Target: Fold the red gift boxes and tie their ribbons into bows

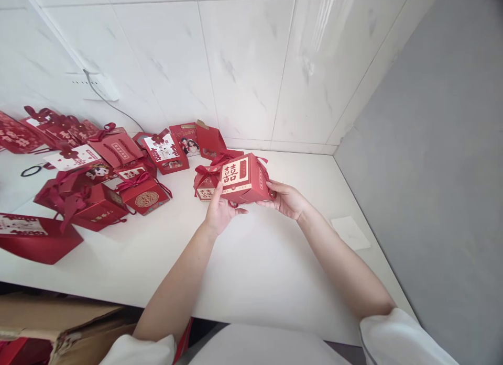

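Observation:
Between my two hands is a red gift box with a cream label, a red double-happiness character and a cord handle at its right end. It is tilted, and its near edge is off the white table. My left hand grips its lower left corner, thumb on the front and some fingers underneath. At the right end, my right hand closes around the side by the cord. Just behind and left, a smaller box with a dark red ribbon bow is partly covered by the held one.
Several red gift boxes with ribbons crowd the table's left side. An open-topped red box stands by the tiled wall. A white paper square lies at right, near a grey panel. Below left is a cardboard carton.

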Motion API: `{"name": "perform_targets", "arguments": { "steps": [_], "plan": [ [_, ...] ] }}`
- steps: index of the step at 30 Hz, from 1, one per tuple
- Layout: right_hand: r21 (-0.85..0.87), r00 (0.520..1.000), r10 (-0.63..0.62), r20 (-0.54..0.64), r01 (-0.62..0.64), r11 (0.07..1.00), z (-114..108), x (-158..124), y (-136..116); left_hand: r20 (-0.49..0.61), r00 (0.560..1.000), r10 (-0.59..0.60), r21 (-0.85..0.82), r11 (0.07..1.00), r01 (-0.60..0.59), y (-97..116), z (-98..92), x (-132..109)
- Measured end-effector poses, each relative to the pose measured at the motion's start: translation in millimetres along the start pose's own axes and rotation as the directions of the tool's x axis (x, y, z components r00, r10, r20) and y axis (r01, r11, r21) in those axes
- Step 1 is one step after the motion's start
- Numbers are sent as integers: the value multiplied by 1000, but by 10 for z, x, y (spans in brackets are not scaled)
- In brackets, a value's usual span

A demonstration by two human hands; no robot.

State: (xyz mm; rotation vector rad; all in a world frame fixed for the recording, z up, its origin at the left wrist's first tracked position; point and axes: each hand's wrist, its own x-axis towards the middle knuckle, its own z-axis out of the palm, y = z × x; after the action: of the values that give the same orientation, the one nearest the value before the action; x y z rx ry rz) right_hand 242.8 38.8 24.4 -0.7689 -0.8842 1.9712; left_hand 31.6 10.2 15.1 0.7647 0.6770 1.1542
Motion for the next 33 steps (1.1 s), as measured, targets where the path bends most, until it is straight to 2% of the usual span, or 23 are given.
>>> {"name": "perform_targets", "arguments": {
  "steps": [4, 8, 12, 16, 18, 21, 24, 26, 27, 28, 30, 32, 33],
  "plan": [
    [42, 996, 42, -74, -39, 998, -33, 41, 20, 64, 988, -142, 6, 990, 142, -12, 44, 0],
    [-48, 1000, 12, 20, -11, 999, -16, -4, 4, 86, 975, -205, -80, 974, 212, -24, 86, -6],
    [-160, 999, -4, 38, 10, 987, 13, -63, -24, 115, 966, -231, -152, 957, 246, -41, 119, -28],
    [-227, 995, -83, 60, 95, 969, 46, -106, -56, 177, 961, -211, -231, 941, 249, -79, 90, -26],
    [-261, 990, -113, 79, 130, 957, 82, -130, -64, 192, 968, -162, -273, 938, 211, -103, 45, -2],
    [-330, 978, -189, 92, 209, 920, 155, -158, -42, 148, 984, -97, -282, 950, 136, -144, -47, 66],
    [-411, 930, -357, 83, 358, 838, 198, -146, 21, -17, 1000, -12, -165, 986, 9, -199, -122, 138],
    [-463, 894, -444, 60, 419, 781, 187, -113, 72, -151, 981, 119, -33, 992, -125, -234, -130, 160],
    [-488, 882, -470, 42, 429, 760, 172, -94, 95, -176, 967, 187, 26, 982, -185, -249, -118, 159],
    [-514, 873, -487, 21, 427, 744, 156, -77, 115, -162, 957, 240, 72, 970, -231, -260, -97, 150],
    [-571, 864, -503, -20, 403, 715, 139, -62, 141, -67, 947, 316, 146, 942, -304, -278, -39, 121],
    [-624, 871, -490, -28, 368, 690, 162, -85, 146, 19, 931, 365, 228, 905, -360, -291, 10, 91],
    [-637, 882, -471, -11, 357, 684, 190, -112, 139, 21, 925, 379, 272, 889, -370, -294, 23, 82]
  ]
}}
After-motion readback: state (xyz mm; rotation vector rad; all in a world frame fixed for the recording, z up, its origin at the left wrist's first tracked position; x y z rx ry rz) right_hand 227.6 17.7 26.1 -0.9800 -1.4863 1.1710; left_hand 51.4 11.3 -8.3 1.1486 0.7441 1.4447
